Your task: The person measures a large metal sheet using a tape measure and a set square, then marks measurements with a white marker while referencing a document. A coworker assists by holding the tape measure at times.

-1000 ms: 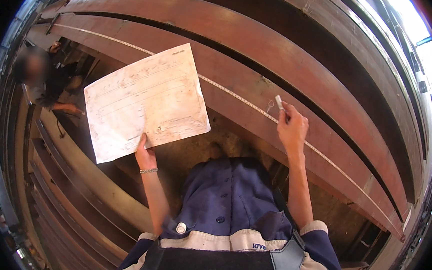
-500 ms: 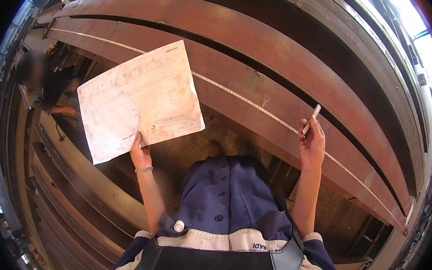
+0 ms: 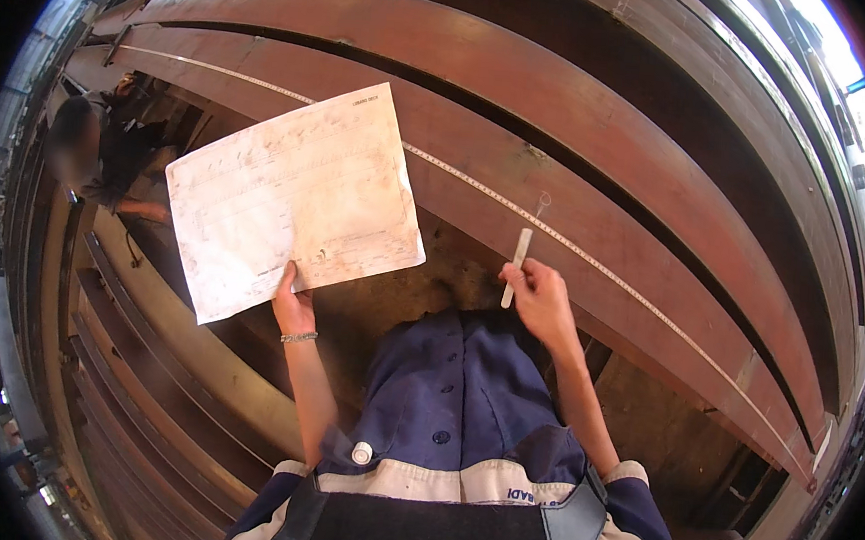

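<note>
My left hand (image 3: 293,306) grips the lower edge of a large, stained paper drawing sheet (image 3: 292,196) and holds it up in front of me at the left. My right hand (image 3: 541,300) holds a white marking stick (image 3: 517,266) upright, its tip near a long rusty steel beam (image 3: 601,151). A measuring tape (image 3: 593,266) lies stretched along the beam's near flange, just beyond the stick's tip. A small chalk mark shows on the steel above the stick.
More long rusty steel beams (image 3: 146,350) run along the left and lower left. Another person (image 3: 100,146) crouches by the beams at the far left. Bright daylight comes in at the upper right edge.
My right hand moved right along the beam and has now come back left and lower with the stick. The sheet has shifted slightly right and closer.
</note>
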The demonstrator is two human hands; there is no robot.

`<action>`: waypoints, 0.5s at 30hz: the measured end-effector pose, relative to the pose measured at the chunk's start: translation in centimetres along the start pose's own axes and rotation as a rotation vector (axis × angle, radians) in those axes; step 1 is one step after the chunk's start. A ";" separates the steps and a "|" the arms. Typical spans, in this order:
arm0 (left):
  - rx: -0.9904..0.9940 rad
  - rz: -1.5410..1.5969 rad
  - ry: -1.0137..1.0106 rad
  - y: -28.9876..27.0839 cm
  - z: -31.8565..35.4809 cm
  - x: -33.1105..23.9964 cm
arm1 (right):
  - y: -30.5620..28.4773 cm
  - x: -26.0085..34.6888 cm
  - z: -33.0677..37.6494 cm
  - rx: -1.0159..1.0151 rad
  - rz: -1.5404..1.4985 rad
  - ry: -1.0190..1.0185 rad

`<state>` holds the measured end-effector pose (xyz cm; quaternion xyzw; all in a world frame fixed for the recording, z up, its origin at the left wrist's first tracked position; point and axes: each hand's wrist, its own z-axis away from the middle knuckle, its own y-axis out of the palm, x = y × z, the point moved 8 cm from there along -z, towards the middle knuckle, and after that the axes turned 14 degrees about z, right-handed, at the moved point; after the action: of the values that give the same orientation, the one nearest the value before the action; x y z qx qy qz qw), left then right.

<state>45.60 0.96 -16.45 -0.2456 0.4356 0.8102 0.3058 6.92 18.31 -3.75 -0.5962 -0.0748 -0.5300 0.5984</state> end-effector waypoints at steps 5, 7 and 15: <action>-0.046 0.016 0.007 -1.0 0.0 -0.2 | 0.4 1.7 0.3 -0.047 0.258 -0.029; -0.068 0.006 0.008 -0.8 0.0 -0.2 | 0.2 2.0 -0.1 -0.060 0.292 -0.031; -0.029 0.013 -0.016 0.1 -0.2 0.3 | 0.3 1.6 -1.4 -0.137 0.445 -0.015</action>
<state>45.41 0.84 -16.69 -0.2409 0.4230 0.8203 0.3004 7.06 16.28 -3.21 -0.6410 0.0900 -0.3845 0.6581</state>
